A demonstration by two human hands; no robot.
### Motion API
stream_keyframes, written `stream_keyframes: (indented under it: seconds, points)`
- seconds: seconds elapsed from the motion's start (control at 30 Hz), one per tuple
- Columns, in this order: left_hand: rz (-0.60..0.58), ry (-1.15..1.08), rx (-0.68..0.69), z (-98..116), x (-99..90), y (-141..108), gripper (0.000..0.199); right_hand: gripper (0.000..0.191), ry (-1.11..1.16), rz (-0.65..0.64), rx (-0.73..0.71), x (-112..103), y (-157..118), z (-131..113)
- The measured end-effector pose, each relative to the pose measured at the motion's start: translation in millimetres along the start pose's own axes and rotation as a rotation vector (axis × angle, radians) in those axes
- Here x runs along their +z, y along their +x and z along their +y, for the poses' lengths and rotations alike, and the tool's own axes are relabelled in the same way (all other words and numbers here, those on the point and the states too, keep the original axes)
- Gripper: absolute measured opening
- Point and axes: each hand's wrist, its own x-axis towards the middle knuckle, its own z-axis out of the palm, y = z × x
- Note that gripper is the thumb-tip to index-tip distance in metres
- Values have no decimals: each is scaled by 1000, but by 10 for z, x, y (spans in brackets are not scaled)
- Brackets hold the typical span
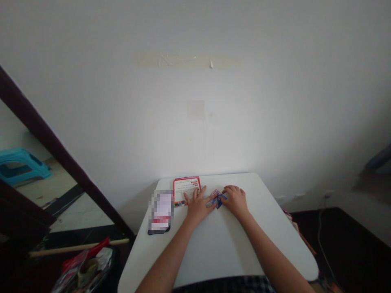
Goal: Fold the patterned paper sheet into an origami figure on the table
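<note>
A small folded paper [219, 201], blue with red-and-white print, lies on the white table between my hands. My left hand [196, 206] rests flat with its fingers spread, some over the printed booklet [186, 185], and its thumb side presses the near left edge of the paper. My right hand [236, 201] is curled at the paper's right side, thumb and fingertips closed on it. The booklet has a red border and white page, and my left fingers hide part of it. Exactly how the paper is folded is too small to tell.
A phone [161, 211] with a blurred screen lies on the table's left side. The white table [220, 248] stands against the wall [195, 142]. Left on the floor are a bin of rubbish [91, 268] and a blue stool [24, 165]; a cable [319, 232] hangs at right.
</note>
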Motion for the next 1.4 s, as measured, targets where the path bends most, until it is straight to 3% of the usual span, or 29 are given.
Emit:
stream_keyframes:
  seconds: [0.5, 0.93, 1.4]
  points:
    - [-20, -12, -2, 1, -7, 1, 45, 12, -51, 55, 73, 2, 66, -93]
    - [34, -49, 6, -15, 31, 2, 42, 19, 5, 69, 44, 67, 40, 1]
    - [-9, -24, -24, 30, -46, -16, 43, 17, 28, 60, 35, 70, 29, 19]
